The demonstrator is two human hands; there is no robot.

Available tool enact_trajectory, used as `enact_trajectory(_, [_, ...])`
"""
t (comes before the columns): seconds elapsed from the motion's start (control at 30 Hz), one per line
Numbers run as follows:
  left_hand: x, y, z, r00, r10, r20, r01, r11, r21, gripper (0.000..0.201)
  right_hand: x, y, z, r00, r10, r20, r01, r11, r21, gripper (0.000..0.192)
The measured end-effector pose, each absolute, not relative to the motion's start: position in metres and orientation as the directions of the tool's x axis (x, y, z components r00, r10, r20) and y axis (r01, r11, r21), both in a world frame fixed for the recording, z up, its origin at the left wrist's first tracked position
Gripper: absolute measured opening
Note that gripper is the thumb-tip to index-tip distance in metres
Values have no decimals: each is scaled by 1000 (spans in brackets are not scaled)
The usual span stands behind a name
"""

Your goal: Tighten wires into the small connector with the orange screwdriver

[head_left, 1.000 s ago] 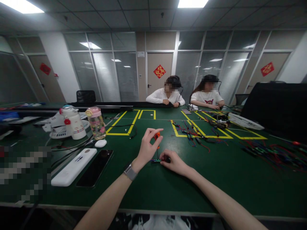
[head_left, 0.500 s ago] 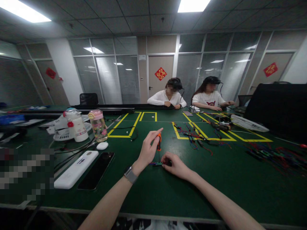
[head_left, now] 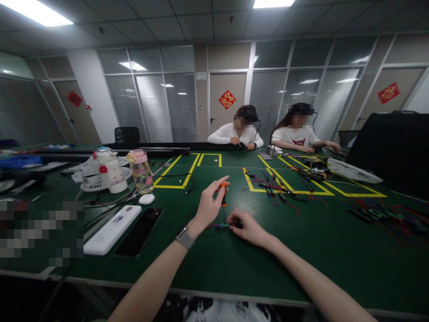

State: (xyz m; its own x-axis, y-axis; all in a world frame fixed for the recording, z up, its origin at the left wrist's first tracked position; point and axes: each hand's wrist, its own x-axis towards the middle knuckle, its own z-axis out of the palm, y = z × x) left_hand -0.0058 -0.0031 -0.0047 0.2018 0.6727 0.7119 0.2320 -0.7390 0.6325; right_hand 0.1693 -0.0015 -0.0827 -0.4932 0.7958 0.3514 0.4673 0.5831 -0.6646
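While the left hand (head_left: 208, 206) pinches the small orange screwdriver (head_left: 223, 197) upright, the right hand (head_left: 246, 226) pins a little circuit board (head_left: 221, 226) flat on the green bench (head_left: 301, 250) — best kept plumb, with light pressure.

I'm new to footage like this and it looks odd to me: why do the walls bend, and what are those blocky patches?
Head view: a wide lens bows the ceiling and the table edge; bright ceiling panels glare. Faces and a patch at left are pixelated. The left hand holding the orange screwdriver and the right hand look fairly sharp.
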Motion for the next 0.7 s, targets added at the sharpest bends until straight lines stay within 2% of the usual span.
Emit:
enact_trajectory(0.2, [-5, -2, -6, 137, 629, 766, 316, -760, 568, 23, 170, -3, -81, -492, 803, 337, 476, 572, -668, 18])
enact_trajectory(0.37, [-4, -3, -7, 206, 703, 680, 122, -708, 695, 37, 170, -4, -81, -501, 797, 337, 478, 580, -660, 18])
enact_trajectory(0.43, [-4, -3, -7, 182, 721, 668, 115, -691, 714, 39, 170, -3, -82, -498, 800, 334, 486, 577, -657, 17])
enact_trajectory(0.57, [-4, -3, -6, 162, 674, 721, 219, -737, 640, 28, 170, -3, -82, -494, 805, 329, 493, 571, -657, 12])
enact_trajectory(0.7, [-3, -5, -4, 226, 663, 714, 148, -747, 648, 33, 169, -3, -82, -488, 809, 326, 483, 562, -671, 9])
